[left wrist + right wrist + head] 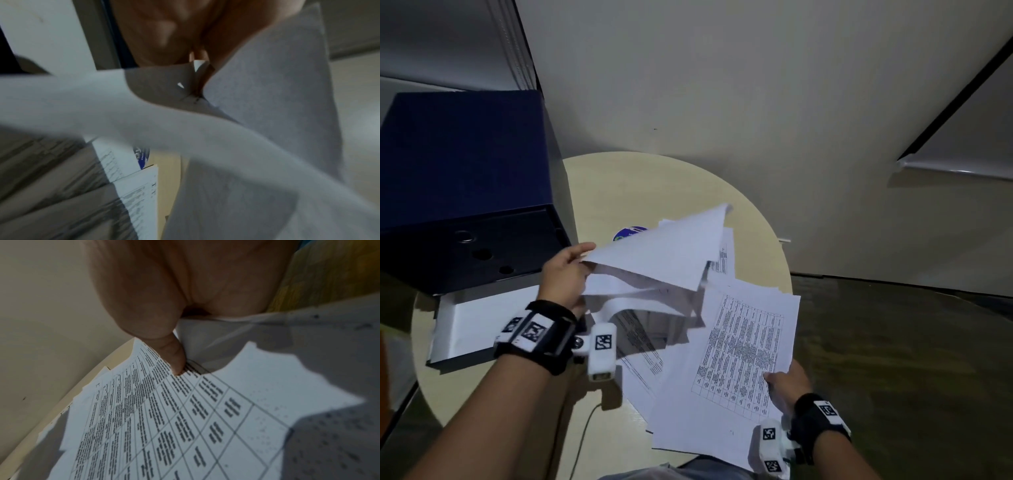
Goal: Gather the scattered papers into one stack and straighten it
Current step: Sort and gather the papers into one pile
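Note:
White printed papers lie on a round beige table (619, 192). My left hand (566, 270) pinches the corner of several lifted sheets (661, 253), which hang curled above the table; in the left wrist view the same sheets (257, 113) fill the frame, blurred. My right hand (786, 383) grips the near right edge of a stack (736, 359) whose top sheet bears a printed table. In the right wrist view my thumb (174, 356) presses on that table sheet (185, 426). More loose papers (640, 346) lie underneath, between the two hands.
A dark blue box (465, 178) stands at the table's left, with a white sheet or lid (479, 322) under its near side. A blue round sticker (626, 234) peeks out behind the lifted sheets. A wall (756, 85) rises beyond the table; dark floor lies right.

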{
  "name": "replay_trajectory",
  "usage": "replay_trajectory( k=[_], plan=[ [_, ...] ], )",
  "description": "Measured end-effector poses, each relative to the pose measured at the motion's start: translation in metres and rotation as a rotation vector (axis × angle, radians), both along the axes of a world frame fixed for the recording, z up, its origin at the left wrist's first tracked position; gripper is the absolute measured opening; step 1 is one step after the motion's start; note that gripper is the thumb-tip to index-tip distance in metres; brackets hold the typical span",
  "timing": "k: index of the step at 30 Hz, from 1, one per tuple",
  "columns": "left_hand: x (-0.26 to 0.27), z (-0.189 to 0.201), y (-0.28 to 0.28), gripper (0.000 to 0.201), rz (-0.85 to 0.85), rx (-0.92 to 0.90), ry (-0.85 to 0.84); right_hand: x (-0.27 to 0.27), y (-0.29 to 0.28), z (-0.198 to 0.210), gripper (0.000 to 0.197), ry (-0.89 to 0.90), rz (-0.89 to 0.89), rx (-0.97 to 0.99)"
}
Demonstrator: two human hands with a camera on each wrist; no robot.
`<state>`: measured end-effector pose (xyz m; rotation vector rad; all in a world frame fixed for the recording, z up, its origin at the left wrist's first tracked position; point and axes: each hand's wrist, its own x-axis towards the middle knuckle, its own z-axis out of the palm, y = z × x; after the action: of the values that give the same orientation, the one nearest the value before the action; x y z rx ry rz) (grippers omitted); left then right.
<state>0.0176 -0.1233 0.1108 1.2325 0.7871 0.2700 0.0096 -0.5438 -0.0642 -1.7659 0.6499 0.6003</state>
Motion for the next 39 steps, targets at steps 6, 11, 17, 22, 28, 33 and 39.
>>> replay_trajectory(
  k=[6,11,17,22,28,33,39],
  plan=[
    [0.006,-0.018,0.007,0.024,-0.132,0.095,0.084,-0.001,0.004,0.015,0.048,-0.014,0.036,0.004],
    [-0.016,-0.053,-0.073,0.030,-0.445,0.471,0.252,0.003,-0.003,0.024,0.060,0.128,-0.128,0.254],
    [-0.038,-0.106,-0.135,0.039,-0.876,0.563,0.473,-0.001,-0.002,0.032,0.068,0.042,-0.136,0.354],
    [-0.039,-0.115,-0.134,0.020,-0.785,0.603,0.429,-0.004,0.002,0.018,0.041,-0.059,0.073,0.020],
    [-0.034,-0.130,-0.094,0.088,-0.206,0.494,0.846,-0.008,0.000,0.009,0.041,-0.055,-0.036,-0.019],
    [-0.015,-0.137,-0.100,0.102,-0.323,0.479,0.816,-0.005,0.000,0.011,0.043,-0.035,0.000,-0.049],
    [-0.001,-0.131,-0.099,0.086,-0.160,0.498,0.692,-0.002,-0.002,0.014,0.045,0.019,0.013,-0.025]
  ],
)
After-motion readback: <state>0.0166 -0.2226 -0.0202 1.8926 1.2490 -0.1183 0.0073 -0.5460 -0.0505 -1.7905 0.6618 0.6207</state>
